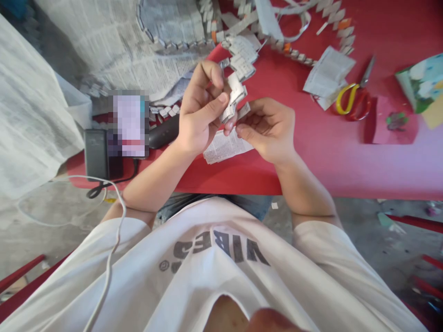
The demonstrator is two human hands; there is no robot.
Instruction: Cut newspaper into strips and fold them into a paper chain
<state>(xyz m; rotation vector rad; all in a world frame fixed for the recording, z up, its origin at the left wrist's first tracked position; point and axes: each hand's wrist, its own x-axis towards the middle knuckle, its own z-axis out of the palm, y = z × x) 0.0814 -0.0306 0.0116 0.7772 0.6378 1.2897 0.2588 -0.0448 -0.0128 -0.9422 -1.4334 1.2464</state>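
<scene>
A zigzag chain of folded newspaper strips [241, 60] hangs between the far part of the table and my left hand [202, 108]. My left thumb and fingers are closed on its near end. To the right, my right hand [268, 127] pinches a small folded paper strip [243, 110] right by that chain end. Whether the strip is linked into the chain I cannot tell. Beneath both hands, printed paper strips [226, 146] lie on the red table [311, 170].
Scissors [356, 94] with yellow and red handles lie at the right, near a newspaper piece [328, 74] and a pink paper [391, 122]. More folded chain [301, 57] curves behind. Left are a blurred screen [129, 124], a black power bank [97, 154] and a white cable [110, 258].
</scene>
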